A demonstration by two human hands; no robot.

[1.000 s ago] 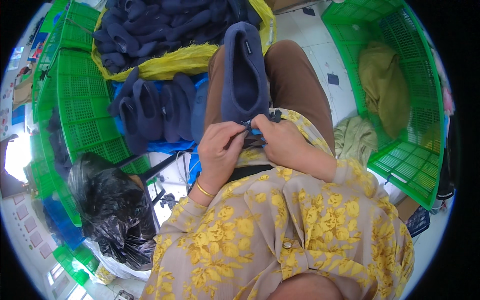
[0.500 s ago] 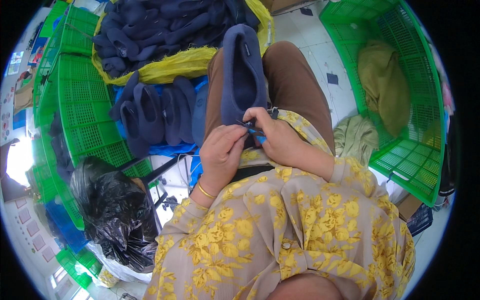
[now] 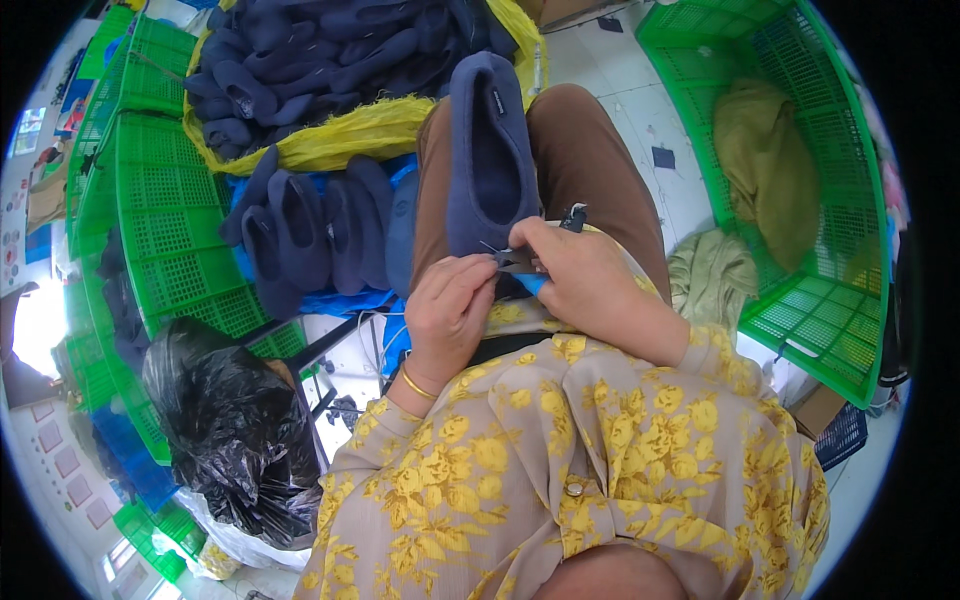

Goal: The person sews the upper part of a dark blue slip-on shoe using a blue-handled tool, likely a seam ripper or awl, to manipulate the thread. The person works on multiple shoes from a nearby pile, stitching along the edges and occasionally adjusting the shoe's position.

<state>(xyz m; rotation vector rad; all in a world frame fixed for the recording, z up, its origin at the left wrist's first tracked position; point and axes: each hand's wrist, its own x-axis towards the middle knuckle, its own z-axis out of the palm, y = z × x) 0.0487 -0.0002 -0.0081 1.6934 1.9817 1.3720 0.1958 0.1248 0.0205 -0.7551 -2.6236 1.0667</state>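
Note:
A navy blue slipper (image 3: 487, 160) with a small dark tag inside its opening lies lengthwise over my lap, its near end at my fingers. My left hand (image 3: 448, 305), with a gold bangle at the wrist, is closed in a pinch against that near end; what its fingertips grip is too small to make out. Close beside them, my right hand (image 3: 585, 275) is wrapped around small thread snips (image 3: 517, 263), whose metal blades point toward the left fingertips. A bit of bright blue shows under the right fingers. A thin light strand sticks up at the slipper's edge.
A yellow woven sack (image 3: 340, 135) full of navy slippers stands ahead. Several more slippers (image 3: 300, 230) sit on blue plastic at the left. Green crates (image 3: 190, 210) rise at the left, another green crate (image 3: 810, 335) with olive cloth at the right. A black plastic bag (image 3: 235, 430) bulges near my left.
My right hand has shifted slightly right and turned, so the snips' blades show more clearly. The slipper has moved slightly right and down. My left hand stays almost in place, still pinching.

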